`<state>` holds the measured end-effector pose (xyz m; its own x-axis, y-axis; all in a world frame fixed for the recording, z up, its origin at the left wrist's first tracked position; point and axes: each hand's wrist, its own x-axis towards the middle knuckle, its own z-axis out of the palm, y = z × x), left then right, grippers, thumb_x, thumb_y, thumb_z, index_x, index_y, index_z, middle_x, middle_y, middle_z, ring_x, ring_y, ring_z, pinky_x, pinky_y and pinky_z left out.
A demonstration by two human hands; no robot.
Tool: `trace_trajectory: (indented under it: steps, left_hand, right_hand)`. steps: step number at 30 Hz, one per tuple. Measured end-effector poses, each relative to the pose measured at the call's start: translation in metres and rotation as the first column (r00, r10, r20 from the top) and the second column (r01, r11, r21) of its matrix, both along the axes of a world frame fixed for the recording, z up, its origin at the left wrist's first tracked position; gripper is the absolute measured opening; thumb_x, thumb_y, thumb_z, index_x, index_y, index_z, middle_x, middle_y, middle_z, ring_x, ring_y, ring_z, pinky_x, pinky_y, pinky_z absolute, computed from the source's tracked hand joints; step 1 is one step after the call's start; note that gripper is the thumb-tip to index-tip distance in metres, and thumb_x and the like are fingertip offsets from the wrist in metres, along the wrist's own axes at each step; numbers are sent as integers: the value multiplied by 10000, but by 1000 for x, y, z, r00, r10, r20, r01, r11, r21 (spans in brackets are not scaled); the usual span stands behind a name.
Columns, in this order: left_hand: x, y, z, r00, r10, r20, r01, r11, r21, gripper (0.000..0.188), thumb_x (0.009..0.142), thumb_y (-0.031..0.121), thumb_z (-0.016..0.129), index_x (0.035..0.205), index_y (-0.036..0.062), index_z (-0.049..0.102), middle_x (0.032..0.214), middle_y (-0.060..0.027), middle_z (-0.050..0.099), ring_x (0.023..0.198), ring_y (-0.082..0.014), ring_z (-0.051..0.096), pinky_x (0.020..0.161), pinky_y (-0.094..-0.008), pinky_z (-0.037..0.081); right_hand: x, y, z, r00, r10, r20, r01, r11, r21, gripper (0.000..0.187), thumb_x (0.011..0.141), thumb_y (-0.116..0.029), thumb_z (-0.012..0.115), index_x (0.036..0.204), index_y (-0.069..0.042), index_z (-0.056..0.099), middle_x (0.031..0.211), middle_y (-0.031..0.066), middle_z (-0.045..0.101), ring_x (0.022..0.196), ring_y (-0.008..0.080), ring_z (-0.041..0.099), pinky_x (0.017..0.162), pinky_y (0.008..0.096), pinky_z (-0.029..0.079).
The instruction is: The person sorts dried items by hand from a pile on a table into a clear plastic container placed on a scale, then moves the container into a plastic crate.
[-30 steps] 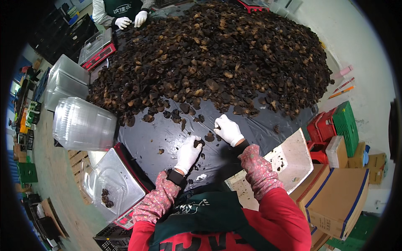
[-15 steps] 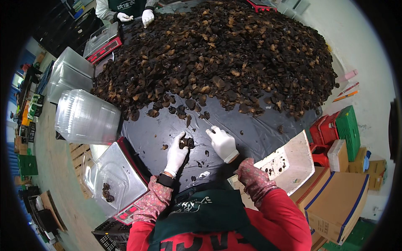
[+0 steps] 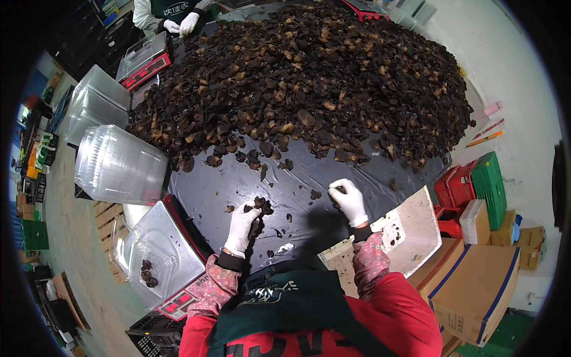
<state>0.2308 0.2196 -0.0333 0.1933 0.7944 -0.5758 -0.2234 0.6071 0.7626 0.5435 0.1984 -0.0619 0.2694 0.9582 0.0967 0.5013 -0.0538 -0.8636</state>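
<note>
The gloved left hand's fingers clamp dark fungus pieces (image 3: 266, 207) at mid-frame; those of the right hand (image 3: 348, 201), just right of centre, close together on a dark scrap (image 3: 341, 190). Black plastic sheeting (image 3: 202, 184) lies beneath, a fungus heap (image 3: 309, 77) fills the upper frame, and nested clear tubs (image 3: 122, 163) stand at left.

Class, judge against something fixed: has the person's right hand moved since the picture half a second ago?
Yes. The right hand has moved to the right, closer to the white box than it was then.
</note>
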Motion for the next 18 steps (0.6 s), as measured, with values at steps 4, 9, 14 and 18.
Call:
trace_trajectory:
  steps: [4,9,14,18]
  left_hand:
    - [-10,-8,6,947,-5,320,3,1000,9,104,914,84,571,994,26,606,620,12,509,465,-65,417,425,-211,315]
    - [-32,-32,36,831,56,553,-70,998,5,243,892,79,563,1119,-9,560,784,-20,551,537,-66,409,449,-194,310]
    - [-83,-83,61,817,144,559,-219,973,70,290,902,114,608,1170,21,546,861,-34,553,583,-79,437,485,-210,342]
    - [-140,-119,114,840,490,232,-536,813,228,242,858,61,556,1096,19,548,831,-25,522,573,-99,473,507,-223,389]
  right_hand:
    - [-50,0,8,855,104,508,-39,990,-138,200,808,-247,685,991,-170,657,968,63,605,755,303,655,648,404,526]
    - [-71,6,3,897,156,414,-150,988,-48,110,819,-201,675,899,-146,623,904,68,610,749,295,650,632,397,515]
    - [-129,9,48,790,240,-564,-455,847,-277,126,854,-63,676,964,-53,615,750,-17,583,595,53,521,501,232,409]
    - [-210,3,96,635,389,-667,-637,752,-168,123,870,-65,668,977,-53,610,716,-16,574,548,32,474,473,199,348]
